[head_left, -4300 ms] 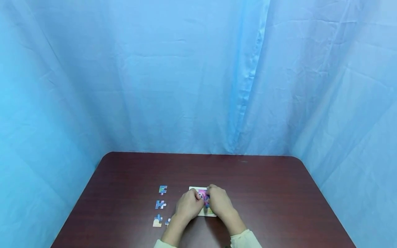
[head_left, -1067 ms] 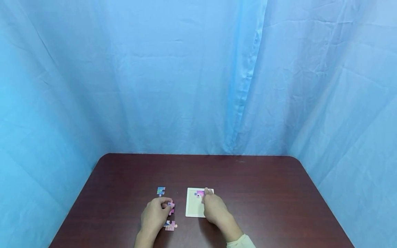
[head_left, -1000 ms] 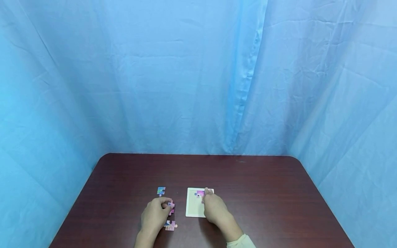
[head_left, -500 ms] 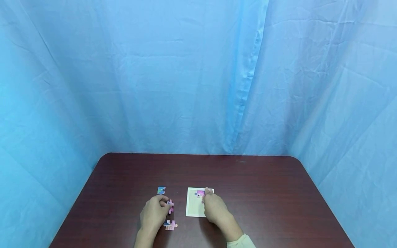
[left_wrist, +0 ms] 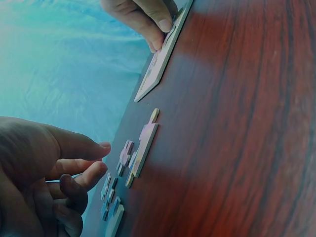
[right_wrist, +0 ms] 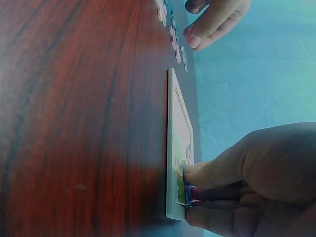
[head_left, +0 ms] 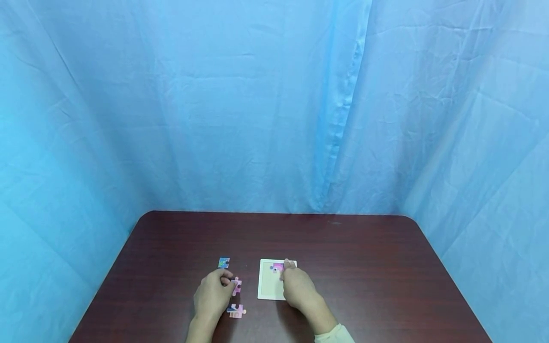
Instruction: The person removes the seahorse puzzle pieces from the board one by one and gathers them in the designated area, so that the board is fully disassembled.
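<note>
My left hand [head_left: 212, 293] hovers over loose jigsaw pieces left of the puzzle tray. Its fingers are loosely bent, with thumb and index finger beside a pink jigsaw piece [head_left: 237, 287]; in the left wrist view, a gap shows between the fingertips and the pieces. My right hand [head_left: 299, 287] is at the right side of the white-rimmed puzzle tray [head_left: 259, 281], and its thumb and fingers pinch a blue and red jigsaw piece [right_wrist: 187, 192] there. A pink piece with an eye [head_left: 277, 268] lies at the tray's far side. The right hand covers the tray's near right part.
A blue and green piece [head_left: 224, 262] lies beyond the left hand, and a pink and blue piece [head_left: 236, 311] nearer the front. More pieces [left_wrist: 116, 217] sit under the left hand. The dark red table [head_left: 364, 267] extends to blue curtains [head_left: 240, 119] behind.
Since the oldest frame, my left hand has gone from the tray to the pieces at left, where a pink piece now lies. Within the last second its fingers shift slightly; the right hand stays.
</note>
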The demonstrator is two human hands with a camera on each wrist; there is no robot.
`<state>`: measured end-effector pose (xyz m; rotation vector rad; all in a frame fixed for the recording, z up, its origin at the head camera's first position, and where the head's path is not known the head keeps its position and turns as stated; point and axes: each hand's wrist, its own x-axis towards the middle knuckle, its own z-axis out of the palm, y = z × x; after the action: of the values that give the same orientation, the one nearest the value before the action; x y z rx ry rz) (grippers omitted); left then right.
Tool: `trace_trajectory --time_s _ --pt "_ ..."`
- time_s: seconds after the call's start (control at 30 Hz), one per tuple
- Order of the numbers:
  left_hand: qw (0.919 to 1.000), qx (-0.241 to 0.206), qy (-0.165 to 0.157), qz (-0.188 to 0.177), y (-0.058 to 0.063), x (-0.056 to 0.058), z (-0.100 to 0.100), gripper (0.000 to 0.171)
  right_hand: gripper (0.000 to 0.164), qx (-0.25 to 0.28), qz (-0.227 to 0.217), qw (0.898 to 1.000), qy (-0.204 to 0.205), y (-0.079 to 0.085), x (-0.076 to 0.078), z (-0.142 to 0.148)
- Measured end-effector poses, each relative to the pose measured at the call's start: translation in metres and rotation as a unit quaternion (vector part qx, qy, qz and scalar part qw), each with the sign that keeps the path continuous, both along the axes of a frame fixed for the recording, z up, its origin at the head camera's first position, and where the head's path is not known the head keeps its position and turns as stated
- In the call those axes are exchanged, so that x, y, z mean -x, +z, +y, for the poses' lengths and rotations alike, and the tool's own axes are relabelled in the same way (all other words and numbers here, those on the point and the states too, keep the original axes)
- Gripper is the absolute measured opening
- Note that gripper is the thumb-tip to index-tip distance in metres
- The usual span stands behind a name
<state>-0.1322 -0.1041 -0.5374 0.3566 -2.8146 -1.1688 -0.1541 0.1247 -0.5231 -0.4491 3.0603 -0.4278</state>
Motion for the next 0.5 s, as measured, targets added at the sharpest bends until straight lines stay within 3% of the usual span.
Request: trace_trajectory --time_s 0.13,0.2,0.37,0.5 --pt "1.0000 0.003 0.005 -0.001 -0.0003 -0.0012 -0.0028 0.013 0.015 -0.004 0.010 1.000 0.005 -0.0015 0.0008 0.0011" --pt "1.0000 0.004 0.006 -0.002 0.0004 -0.0017 -0.0038 0.013 0.008 -0.003 0.014 1.000 0.004 -0.0021 0.0015 0.0014" --pt "1.0000 0.002 0.000 -0.001 0.0021 -0.0023 -0.0020 0.011 0.024 -0.001 0.019 1.000 0.000 -0.0005 0.0015 0.0002" --pt "0.9999 -0.005 -0.010 0.002 0.0019 -0.0041 0.0031 0.011 0.011 0.005 0.030 1.000 -0.003 -0.0020 0.0013 -0.0003"
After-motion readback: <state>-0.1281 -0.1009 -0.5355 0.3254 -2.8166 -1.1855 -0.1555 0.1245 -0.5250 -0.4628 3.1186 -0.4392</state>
